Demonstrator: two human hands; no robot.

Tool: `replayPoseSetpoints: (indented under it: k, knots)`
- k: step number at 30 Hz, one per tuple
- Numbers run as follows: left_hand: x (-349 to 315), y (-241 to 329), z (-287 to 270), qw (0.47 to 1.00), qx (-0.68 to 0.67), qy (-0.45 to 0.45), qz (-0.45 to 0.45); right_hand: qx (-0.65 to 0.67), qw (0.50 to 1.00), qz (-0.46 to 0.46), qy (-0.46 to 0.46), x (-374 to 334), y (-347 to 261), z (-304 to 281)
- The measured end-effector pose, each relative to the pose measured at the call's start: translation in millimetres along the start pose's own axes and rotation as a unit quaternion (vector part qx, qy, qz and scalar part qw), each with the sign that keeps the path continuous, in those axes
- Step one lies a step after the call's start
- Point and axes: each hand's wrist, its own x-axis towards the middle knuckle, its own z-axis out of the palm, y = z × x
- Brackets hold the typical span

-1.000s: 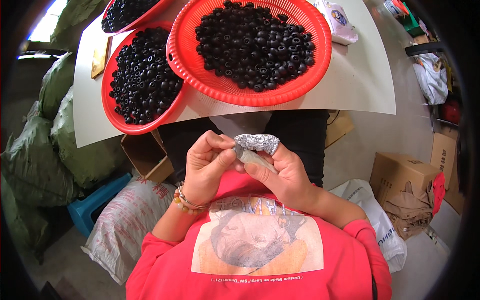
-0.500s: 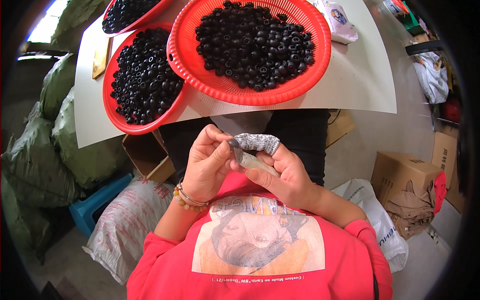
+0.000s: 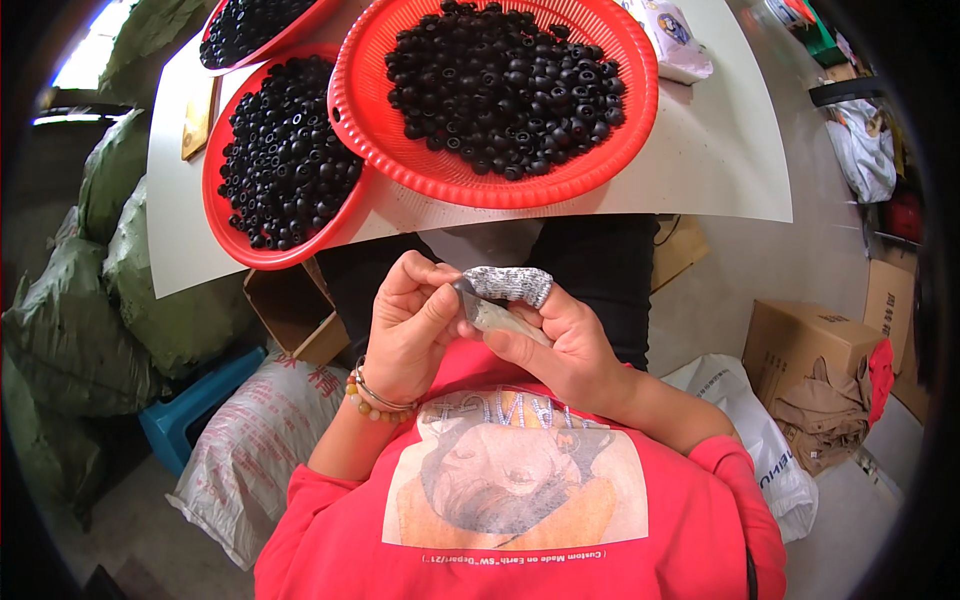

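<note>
Both hands meet in my lap, below the table edge. My right hand (image 3: 565, 350) holds a small tool (image 3: 503, 320) with a pale handle and a metal tip, and its forefinger wears a grey knit finger cover (image 3: 512, 284). My left hand (image 3: 410, 330), with a bead bracelet on its wrist, curls its fingers and thumb around the tool's tip; anything pinched there is hidden. On the white table (image 3: 720, 170) stand a large red basket (image 3: 500, 192), a second red basket (image 3: 255, 258) and part of a third (image 3: 290, 25), all full of small black ring-shaped beads (image 3: 500, 80).
Green sacks (image 3: 130, 290), a blue stool (image 3: 190, 405) and a white woven sack (image 3: 250, 450) lie at my left. An open cardboard box (image 3: 295, 315) sits under the table. At my right are a white plastic bag (image 3: 760, 440) and a cardboard box (image 3: 810, 345).
Both hands stay pressed together in my lap. The left fingers have closed a little more over the tool's tip, and the right hand has shifted slightly.
</note>
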Motion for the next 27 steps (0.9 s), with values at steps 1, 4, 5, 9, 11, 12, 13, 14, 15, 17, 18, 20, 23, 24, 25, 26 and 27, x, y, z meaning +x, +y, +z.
replayPoseSetpoints:
  k: [1, 4, 5, 9, 11, 12, 13, 14, 15, 17, 18, 20, 23, 24, 25, 26, 27]
  knots:
    - [0, 0, 0, 1.000, 0.003, 0.002, 0.002, -0.001, 1.000, -0.002, 0.004, 0, 1, 0]
    - [0, -2, -2, 1.000, 0.013, 0.008, 0.008, -0.023, 1.000, 0.005, -0.019, 1, 2, -3]
    - [0, -2, -3, 1.000, 0.015, 0.010, 0.008, -0.034, 0.999, 0.011, -0.032, 1, 2, -4]
    - [-1, -3, -3, 0.999, 0.044, 0.021, 0.014, -0.023, 0.999, -0.015, 0.027, 1, 5, 1]
    - [-3, -5, -2, 0.997, 0.066, 0.020, 0.022, -0.051, 0.998, -0.009, 0.028, 2, 8, -3]
    - [-3, -5, -2, 0.997, 0.077, 0.019, 0.026, -0.047, 0.998, -0.010, 0.029, 2, 8, -3]
    - [-3, -5, -1, 0.998, 0.059, 0.017, 0.016, -0.043, 0.999, -0.011, 0.030, 2, 8, -2]
    - [-2, -5, 1, 0.999, 0.041, 0.014, 0.005, -0.038, 0.999, -0.011, 0.031, 1, 8, -2]
    - [-2, -4, 2, 1.000, 0.025, 0.012, -0.004, -0.014, 1.000, -0.005, 0.028, 2, 7, -1]
    - [-2, -2, 2, 0.999, -0.009, 0.008, -0.041, 0.036, 0.999, 0.007, 0.020, 1, 3, 0]
    - [-2, -1, 2, 0.998, -0.026, 0.007, -0.060, 0.035, 0.999, 0.009, 0.014, 0, 3, 0]
    - [-1, -3, -5, 0.995, -0.072, -0.016, -0.067, 0.033, 0.999, 0.011, 0.003, -2, 1, -1]
    - [-3, -2, -7, 0.991, -0.104, -0.026, -0.077, 0.010, 0.999, 0.018, -0.032, -5, -5, -2]
    - [-4, -2, -6, 0.990, -0.108, -0.026, -0.081, 0.014, 0.999, 0.022, -0.036, -6, -8, 0]
    - [-5, -1, -5, 0.991, -0.105, -0.024, -0.083, 0.017, 0.999, 0.026, -0.041, -6, -11, 1]
    - [-6, 0, -4, 0.991, -0.101, -0.023, -0.085, 0.021, 0.998, 0.030, -0.046, -6, -12, 2]
    - [-6, 0, -4, 0.991, -0.098, -0.022, -0.088, 0.020, 0.998, 0.025, -0.049, -7, -11, 2]
